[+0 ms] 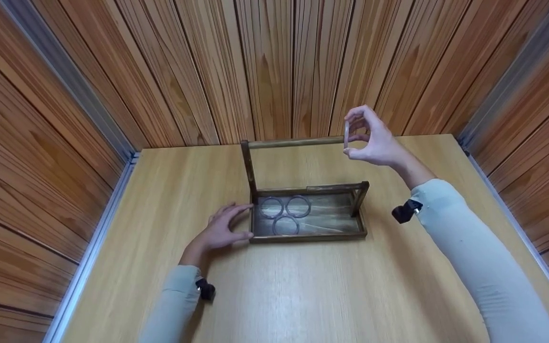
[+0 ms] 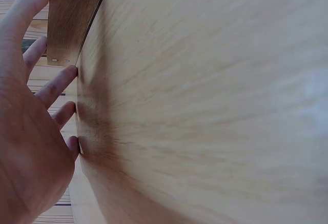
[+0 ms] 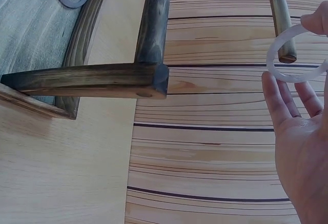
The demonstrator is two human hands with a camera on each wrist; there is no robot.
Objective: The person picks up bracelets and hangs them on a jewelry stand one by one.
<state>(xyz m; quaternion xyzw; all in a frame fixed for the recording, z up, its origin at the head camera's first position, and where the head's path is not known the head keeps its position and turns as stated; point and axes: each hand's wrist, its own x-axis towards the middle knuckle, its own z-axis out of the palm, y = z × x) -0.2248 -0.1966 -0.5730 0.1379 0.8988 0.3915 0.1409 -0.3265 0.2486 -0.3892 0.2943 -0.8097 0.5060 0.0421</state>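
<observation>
A dark wooden bangle stand has a tray base, a high bar and a lower bar. Pinched between the thumb and fingers of my right hand is a pale, translucent bangle, upright at the free right end of the high bar. In the right wrist view the bar's end overlaps the ring's opening. My left hand rests at the tray's left end, thumb and fingers spread along its side. Three purplish bangles lie flat in the tray's left half.
The stand sits on a light wood table. Behind it rises a wood-plank wall, with similar panels on both sides and metal rails along the table's side edges. The lower bar's post stands at the tray's right end.
</observation>
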